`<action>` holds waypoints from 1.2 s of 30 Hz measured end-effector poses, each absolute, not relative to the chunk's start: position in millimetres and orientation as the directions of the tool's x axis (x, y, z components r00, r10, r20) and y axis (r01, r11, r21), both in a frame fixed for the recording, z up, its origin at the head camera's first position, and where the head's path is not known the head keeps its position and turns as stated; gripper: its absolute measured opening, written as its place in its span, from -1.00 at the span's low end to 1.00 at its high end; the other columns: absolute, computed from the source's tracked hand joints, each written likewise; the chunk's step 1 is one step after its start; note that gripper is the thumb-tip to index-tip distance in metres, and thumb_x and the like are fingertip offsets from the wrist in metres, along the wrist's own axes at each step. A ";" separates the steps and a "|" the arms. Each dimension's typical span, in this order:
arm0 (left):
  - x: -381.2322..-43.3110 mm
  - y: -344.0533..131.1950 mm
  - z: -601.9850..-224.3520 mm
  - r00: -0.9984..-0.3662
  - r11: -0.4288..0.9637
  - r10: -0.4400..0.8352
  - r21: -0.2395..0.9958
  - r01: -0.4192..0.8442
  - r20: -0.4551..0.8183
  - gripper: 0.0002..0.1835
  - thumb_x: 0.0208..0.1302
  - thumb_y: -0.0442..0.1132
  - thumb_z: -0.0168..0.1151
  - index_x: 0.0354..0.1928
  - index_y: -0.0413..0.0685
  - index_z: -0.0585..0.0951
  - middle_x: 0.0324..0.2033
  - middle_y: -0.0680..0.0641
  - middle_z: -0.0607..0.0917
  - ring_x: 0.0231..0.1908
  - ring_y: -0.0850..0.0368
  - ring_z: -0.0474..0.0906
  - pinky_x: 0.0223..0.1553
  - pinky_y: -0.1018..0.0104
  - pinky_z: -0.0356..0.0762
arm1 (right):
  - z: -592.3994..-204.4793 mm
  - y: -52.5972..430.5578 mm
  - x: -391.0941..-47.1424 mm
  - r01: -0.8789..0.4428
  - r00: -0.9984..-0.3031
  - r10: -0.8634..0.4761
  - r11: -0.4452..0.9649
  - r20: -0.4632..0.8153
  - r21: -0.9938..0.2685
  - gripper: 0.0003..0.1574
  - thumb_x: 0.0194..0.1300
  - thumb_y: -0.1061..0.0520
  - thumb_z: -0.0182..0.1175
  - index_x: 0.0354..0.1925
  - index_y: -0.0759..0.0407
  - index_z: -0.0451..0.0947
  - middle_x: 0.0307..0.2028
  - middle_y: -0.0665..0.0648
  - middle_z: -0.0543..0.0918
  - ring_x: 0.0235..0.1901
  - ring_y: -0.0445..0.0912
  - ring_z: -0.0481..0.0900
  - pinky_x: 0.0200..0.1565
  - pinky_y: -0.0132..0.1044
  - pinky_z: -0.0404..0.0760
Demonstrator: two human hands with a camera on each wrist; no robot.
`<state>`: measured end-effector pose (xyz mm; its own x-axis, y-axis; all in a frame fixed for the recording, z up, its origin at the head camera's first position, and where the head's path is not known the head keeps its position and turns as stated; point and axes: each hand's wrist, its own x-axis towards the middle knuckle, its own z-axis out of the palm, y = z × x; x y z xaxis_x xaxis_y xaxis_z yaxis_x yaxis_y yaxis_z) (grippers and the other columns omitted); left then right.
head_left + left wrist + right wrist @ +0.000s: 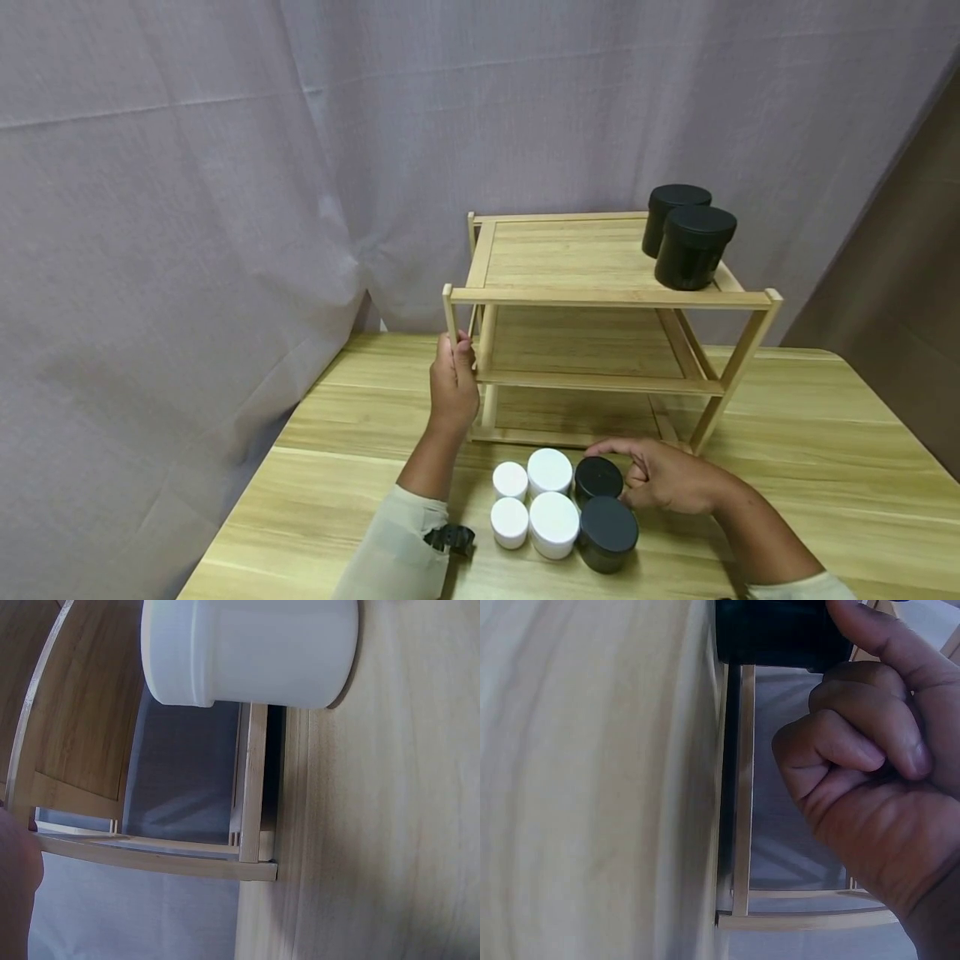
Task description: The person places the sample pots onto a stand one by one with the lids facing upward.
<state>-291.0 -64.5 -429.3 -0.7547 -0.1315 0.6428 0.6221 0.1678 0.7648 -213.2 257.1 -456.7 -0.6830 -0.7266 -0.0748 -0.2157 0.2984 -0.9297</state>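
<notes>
My left hand (454, 383) grips the front left post of a wooden shelf rack (600, 297); in the left wrist view only part of that hand shows at the left edge. With index finger and thumb, my right hand (671, 477) pinches the rear small black jar (599, 477), its other fingers curled in. A front black jar (609, 533) stands close before it. Beside these are two larger white jars (554, 523) and two smaller white jars (510, 522), grouped in rows. The right wrist view shows a dark jar (784, 634) against the fingers.
Two large black jars (693, 247) stand on the rack's top shelf, at its right end. The rack has a middle shelf (585, 342) and a lower one. Behind the wooden table (315, 492) hangs a grey curtain (225, 208).
</notes>
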 end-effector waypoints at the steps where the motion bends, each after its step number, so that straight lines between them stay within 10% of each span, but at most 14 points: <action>1: -291.2 -64.7 -429.5 -0.754 0.168 -0.132 0.764 0.623 0.644 -0.75 0.77 -0.32 -0.11 -0.01 -0.44 0.45 -0.51 -0.24 0.41 -0.49 0.29 0.29 -0.47 0.47 0.33 | -456.8 257.3 -213.3 -0.209 -0.683 -0.726 0.298 -0.079 -0.931 -0.13 0.37 0.35 0.40 0.53 0.45 0.30 -0.60 -0.19 0.24 -0.62 -0.37 0.15 -0.59 -0.42 0.10; 36: -291.2 -64.9 -429.1 -0.763 0.139 -0.127 0.773 0.619 0.633 -0.77 0.77 -0.31 -0.12 -0.01 -0.37 0.46 -0.49 -0.17 0.41 -0.47 0.29 0.30 -0.46 0.47 0.32 | -451.4 260.5 -211.3 -0.213 -0.768 -0.638 0.331 -0.052 -0.919 -0.07 0.35 0.30 0.46 0.50 0.47 0.23 -0.62 -0.18 0.39 -0.65 -0.37 0.25 -0.58 -0.51 0.23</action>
<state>-291.2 -64.9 -429.1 -0.7634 -0.1270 0.6333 0.6186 0.1387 0.7734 -211.3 260.5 -451.4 -0.7681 -0.6382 -0.0516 -0.2134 0.3311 -0.9191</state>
